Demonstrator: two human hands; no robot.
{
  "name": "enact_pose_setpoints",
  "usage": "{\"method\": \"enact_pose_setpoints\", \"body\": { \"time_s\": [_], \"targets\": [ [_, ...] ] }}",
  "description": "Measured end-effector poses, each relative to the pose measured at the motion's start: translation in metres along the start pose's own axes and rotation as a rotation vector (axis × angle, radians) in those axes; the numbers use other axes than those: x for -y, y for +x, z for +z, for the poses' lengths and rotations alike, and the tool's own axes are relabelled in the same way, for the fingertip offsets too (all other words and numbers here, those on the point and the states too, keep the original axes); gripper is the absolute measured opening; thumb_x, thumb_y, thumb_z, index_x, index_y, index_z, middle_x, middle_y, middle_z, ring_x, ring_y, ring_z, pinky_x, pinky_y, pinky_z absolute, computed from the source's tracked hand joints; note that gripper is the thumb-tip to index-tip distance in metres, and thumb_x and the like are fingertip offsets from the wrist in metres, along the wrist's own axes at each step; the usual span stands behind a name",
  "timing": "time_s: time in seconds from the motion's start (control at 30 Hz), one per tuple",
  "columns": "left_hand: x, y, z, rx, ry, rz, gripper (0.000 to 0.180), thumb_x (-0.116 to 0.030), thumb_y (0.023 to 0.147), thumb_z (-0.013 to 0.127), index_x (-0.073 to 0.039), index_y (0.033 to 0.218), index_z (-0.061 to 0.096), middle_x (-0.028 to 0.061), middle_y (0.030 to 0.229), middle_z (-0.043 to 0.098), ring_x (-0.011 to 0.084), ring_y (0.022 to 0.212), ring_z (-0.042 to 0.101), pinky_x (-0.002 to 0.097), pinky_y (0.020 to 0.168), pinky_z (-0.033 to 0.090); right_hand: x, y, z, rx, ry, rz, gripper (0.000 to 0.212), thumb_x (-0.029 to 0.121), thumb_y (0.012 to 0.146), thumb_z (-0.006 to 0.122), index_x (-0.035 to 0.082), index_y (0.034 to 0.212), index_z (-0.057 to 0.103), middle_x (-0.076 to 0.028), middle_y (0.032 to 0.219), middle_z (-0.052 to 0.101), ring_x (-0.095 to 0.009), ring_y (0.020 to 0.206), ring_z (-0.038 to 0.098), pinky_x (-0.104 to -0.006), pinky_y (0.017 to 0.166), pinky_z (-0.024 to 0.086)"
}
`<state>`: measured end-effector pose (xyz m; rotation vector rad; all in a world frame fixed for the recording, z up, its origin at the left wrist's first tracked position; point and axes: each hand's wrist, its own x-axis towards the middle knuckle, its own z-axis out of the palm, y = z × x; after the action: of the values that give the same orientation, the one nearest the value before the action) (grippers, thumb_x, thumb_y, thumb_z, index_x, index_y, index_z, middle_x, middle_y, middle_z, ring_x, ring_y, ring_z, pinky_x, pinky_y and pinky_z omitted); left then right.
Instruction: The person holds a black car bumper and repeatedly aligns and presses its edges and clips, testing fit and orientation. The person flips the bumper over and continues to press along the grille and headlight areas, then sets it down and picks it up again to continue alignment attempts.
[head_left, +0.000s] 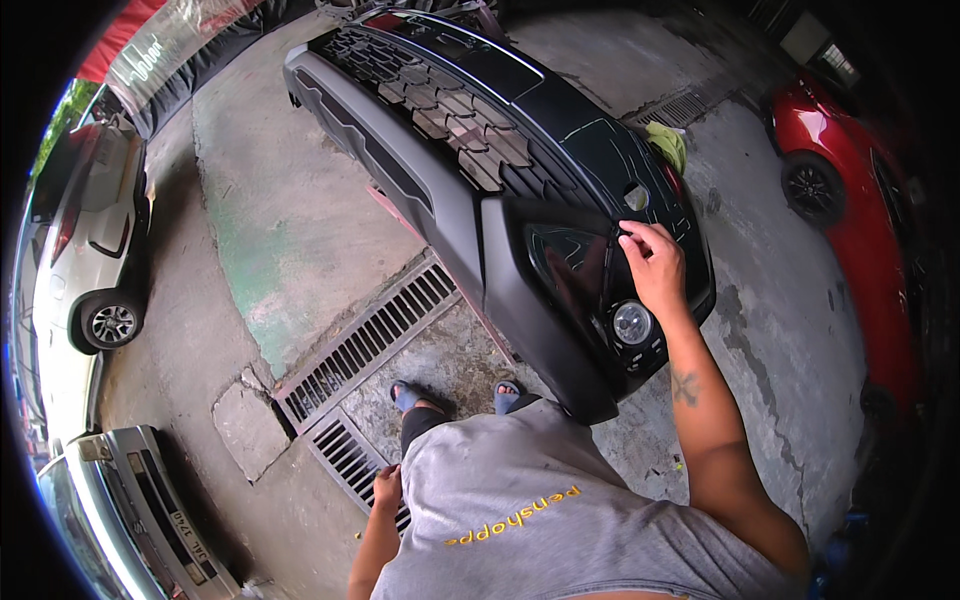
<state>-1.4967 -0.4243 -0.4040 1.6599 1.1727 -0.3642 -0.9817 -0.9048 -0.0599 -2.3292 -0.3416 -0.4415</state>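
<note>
A large car front bumper point(455, 215), dark and glossy along its upper part with grey and black trim, stretches from the middle to the far side. Its mesh grille point(440, 105) faces up. My right hand point(655, 265) is over the near right part, thumb and fingertips drawn together at the edge of the glossy panel. Whatever lies between them is too small to make out. Just below that hand sits a round fog lamp point(632, 323). Down beside my left leg hangs my left hand point(387, 486), fingers curled and their inside hidden.
A yellow-green cloth point(667, 147) lies at the bumper's far right edge. Metal drain grates point(370, 330) cross the concrete floor near my feet. White car point(90, 240) and silver vehicle point(150, 500) stand left; a red car point(835, 200) stands right.
</note>
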Motion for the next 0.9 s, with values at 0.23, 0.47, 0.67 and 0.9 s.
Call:
{"method": "enact_pose_setpoints", "body": {
  "time_s": [0.23,0.47,0.67,0.9],
  "targets": [
    [-0.080,0.101,-0.045,0.087,0.265,-0.168,0.045,-0.044,0.098,0.077,-0.007,0.123,0.083,0.0244,0.112,0.082,0.0348,0.109,0.079,0.0412,0.096,0.059,0.007,-0.012,0.029,-0.189,-0.429,-0.233,0.023,0.008,0.095,0.080,0.007,0.119,0.083,-0.010,0.098,0.070,-0.030,0.087,0.070,-0.0419,0.076,0.058],
    [-0.173,0.296,-0.158,-0.024,0.129,-0.051,0.045,-0.042,0.099,0.074,-0.006,0.125,0.081,0.0217,0.109,0.082,0.0328,0.108,0.079,0.0427,0.096,0.059,0.043,-0.004,0.026,0.000,-0.565,-0.021,0.023,0.005,0.100,0.073,0.001,0.122,0.079,-0.016,0.108,0.073,-0.038,0.093,0.073,-0.0441,0.081,0.059],
    [-0.302,0.405,-0.258,-0.058,0.189,0.154,0.047,-0.042,0.099,0.071,-0.005,0.126,0.080,0.0243,0.107,0.082,0.0364,0.106,0.079,0.0445,0.096,0.060,0.068,0.021,0.017,-0.215,-0.485,0.376,0.038,0.012,0.106,0.069,0.003,0.143,0.070,-0.016,0.113,0.076,-0.024,0.091,0.071,-0.0372,0.085,0.057],
    [-0.443,0.475,-0.242,0.125,0.089,0.298,0.044,-0.039,0.105,0.072,-0.004,0.132,0.075,0.0141,0.108,0.081,0.0202,0.092,0.075,0.0360,0.082,0.060,0.135,0.188,0.101,-0.444,-0.452,0.217,0.038,0.019,0.110,0.068,0.003,0.144,0.067,-0.014,0.121,0.075,-0.018,0.100,0.069,-0.0351,0.087,0.057]
  ]
}}
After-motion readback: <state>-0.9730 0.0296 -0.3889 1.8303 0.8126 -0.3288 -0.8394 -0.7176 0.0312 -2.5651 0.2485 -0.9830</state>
